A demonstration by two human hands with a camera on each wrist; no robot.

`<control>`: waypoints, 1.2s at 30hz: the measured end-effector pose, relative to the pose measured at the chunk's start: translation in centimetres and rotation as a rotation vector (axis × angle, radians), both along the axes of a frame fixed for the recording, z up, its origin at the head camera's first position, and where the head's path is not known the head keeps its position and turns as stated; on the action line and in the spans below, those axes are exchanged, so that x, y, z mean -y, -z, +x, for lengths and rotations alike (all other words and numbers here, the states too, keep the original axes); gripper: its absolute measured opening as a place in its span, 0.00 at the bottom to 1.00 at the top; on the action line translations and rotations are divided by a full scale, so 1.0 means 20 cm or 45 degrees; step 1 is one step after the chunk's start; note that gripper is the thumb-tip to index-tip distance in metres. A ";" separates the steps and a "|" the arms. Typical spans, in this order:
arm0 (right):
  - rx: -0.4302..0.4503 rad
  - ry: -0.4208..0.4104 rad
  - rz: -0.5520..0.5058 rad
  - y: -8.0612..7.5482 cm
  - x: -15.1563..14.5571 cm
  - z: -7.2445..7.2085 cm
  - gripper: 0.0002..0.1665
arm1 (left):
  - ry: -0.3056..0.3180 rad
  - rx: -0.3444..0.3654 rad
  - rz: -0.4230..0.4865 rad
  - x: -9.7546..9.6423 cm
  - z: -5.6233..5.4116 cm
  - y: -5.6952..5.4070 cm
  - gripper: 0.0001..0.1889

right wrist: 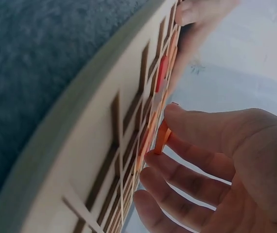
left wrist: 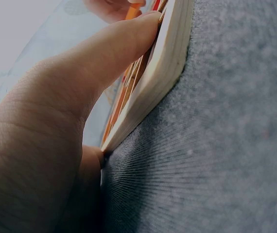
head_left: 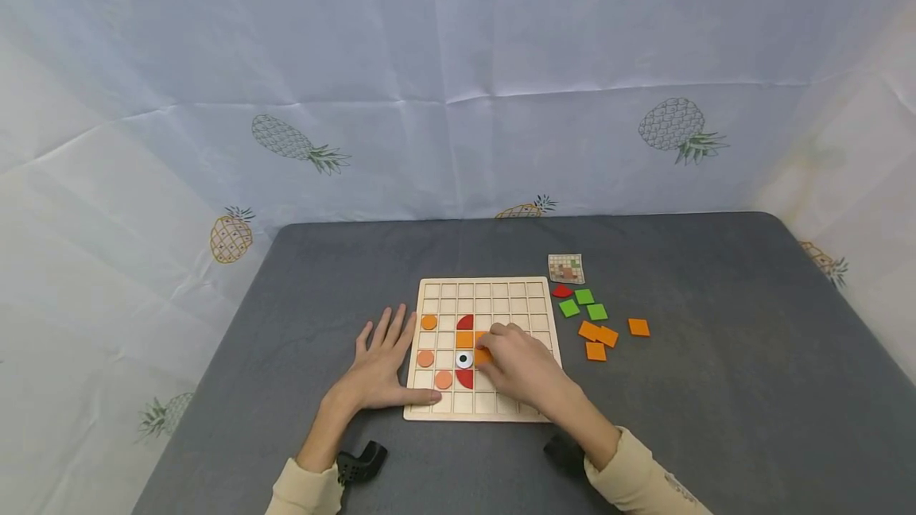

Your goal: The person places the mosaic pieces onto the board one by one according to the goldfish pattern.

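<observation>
A square wooden grid board (head_left: 529,418) lies on the grey table. On its left edge rests my left hand (head_left: 379,368), fingers spread and thumb over the near left corner. Between thumb and fingertips, my right hand (head_left: 525,368) pinches an orange square tile (right wrist: 162,137) just above the cells right of centre. Its fingers partly hide the orange pieces there. Left of them, one column holds a red rounded piece (head_left: 465,323), an orange square (head_left: 464,339), a white disc with a black dot (head_left: 463,359) and another red piece (head_left: 465,379). Orange and salmon discs (head_left: 425,358) sit further left.
Right of the board lie several loose orange squares (head_left: 639,327), green squares (head_left: 597,311) and a red piece (head_left: 562,291). A small pattern card (head_left: 565,269) is behind them. Pineapple-printed white cloth (head_left: 465,141) hangs beyond the table (head_left: 716,420).
</observation>
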State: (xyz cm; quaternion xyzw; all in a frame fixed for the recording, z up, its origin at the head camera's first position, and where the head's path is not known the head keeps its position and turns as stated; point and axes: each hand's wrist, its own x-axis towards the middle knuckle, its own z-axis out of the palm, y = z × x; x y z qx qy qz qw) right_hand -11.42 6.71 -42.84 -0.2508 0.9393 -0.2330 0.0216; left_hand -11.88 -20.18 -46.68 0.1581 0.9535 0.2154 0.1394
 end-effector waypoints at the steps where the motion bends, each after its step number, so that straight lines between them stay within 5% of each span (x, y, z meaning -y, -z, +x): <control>1: 0.006 0.002 0.000 0.00 0.00 0.00 0.12 | 0.000 0.000 0.003 0.00 0.00 0.00 0.74; 26: -0.012 0.023 0.006 0.03 0.00 -0.01 0.14 | -0.006 0.001 0.001 0.00 0.00 0.00 0.74; 36: -0.015 0.089 -0.017 0.01 -0.15 -0.04 0.13 | -0.014 0.008 0.014 0.00 -0.01 0.01 0.74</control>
